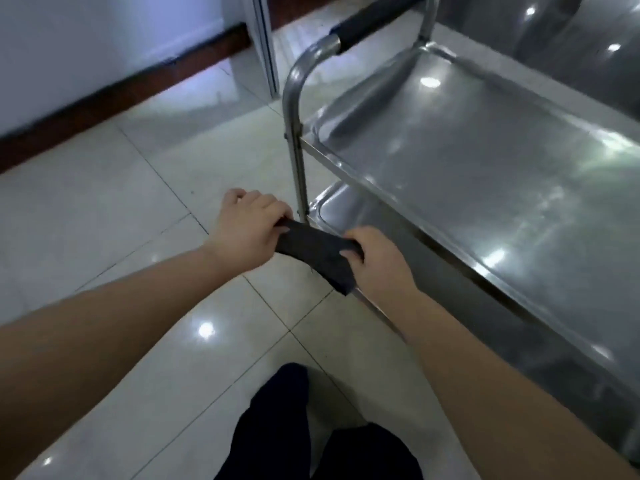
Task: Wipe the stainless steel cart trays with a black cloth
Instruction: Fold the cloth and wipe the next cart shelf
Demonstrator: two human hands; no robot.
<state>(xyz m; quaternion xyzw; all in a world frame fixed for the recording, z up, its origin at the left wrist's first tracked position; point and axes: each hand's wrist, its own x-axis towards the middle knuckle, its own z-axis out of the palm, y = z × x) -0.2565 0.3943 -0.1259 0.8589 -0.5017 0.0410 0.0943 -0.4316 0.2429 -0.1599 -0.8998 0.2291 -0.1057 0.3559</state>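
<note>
Black cloth (315, 252): head view; dark fabric drawn out in a band between both hands, one end hanging below the right hand. It sits over the floor, just beside the cart's near corner, level with the lower tray and well below the upper tray surface. Contact with the lower tray cannot be determined.
Left hand (249, 226): back of hand up, fingers curled, gripping the cloth's left end.
Right hand (377, 261): fingers curled over the cloth's right end, gripping it, just in front of the upper tray's rim.
Upper tray (467, 174): stainless steel, raised lip, bare surface showing lamp reflections.
Lower tray (346, 209): stainless steel, only the corner visible beneath the upper tray.
Cart post (294, 133): steel tube, upright at the corner, curving at the top into the handle.
Push handle (360, 29): tube covered by a black grip sleeve.
Floor (138, 202): glossy pale tiles; dark skirting along the wall.
Legs (277, 427): dark trousers, bottom of view.
</note>
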